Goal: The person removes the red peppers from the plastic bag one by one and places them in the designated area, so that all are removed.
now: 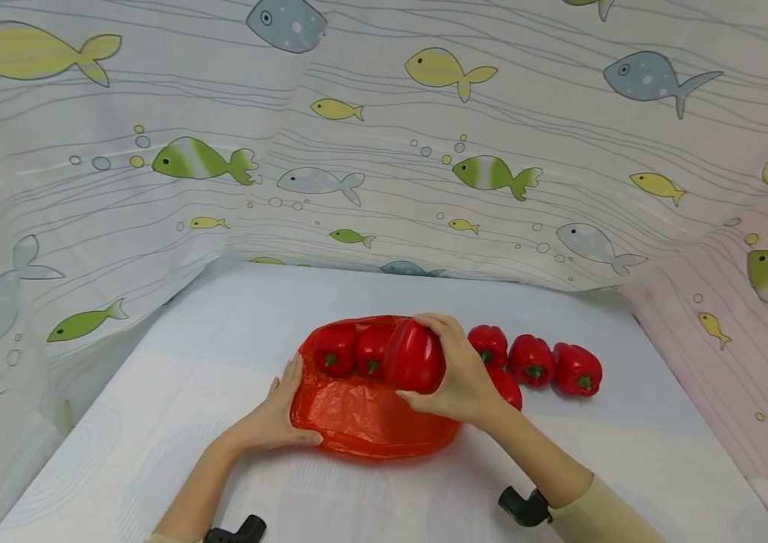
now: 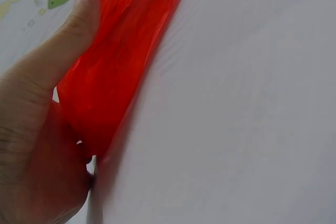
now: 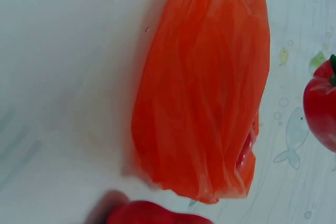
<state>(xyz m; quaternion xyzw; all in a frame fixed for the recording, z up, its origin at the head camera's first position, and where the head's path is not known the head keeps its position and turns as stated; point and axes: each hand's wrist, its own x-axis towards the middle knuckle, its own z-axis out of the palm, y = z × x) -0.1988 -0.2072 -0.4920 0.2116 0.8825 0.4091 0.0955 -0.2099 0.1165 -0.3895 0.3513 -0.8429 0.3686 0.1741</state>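
In the head view my right hand (image 1: 459,373) grips a red bell pepper (image 1: 415,356) between thumb and fingers, over the right half of an orange-red plastic bag (image 1: 370,415). The bag lies with its mouth spread wide, facing up. Two more red bell peppers, one on the left (image 1: 335,351) and one beside it (image 1: 373,353), sit along its far side, green stems toward me. My left hand (image 1: 271,415) rests against the bag's left rim, fingers extended and thumb apart. The left wrist view shows the thumb (image 2: 79,24) lying along the bag wall (image 2: 113,77).
Right of the bag, several red bell peppers (image 1: 531,360) stand on the white table (image 1: 628,452); one is partly hidden behind my right forearm. A fish-patterned sheet (image 1: 384,151) rises behind the table and along both sides.
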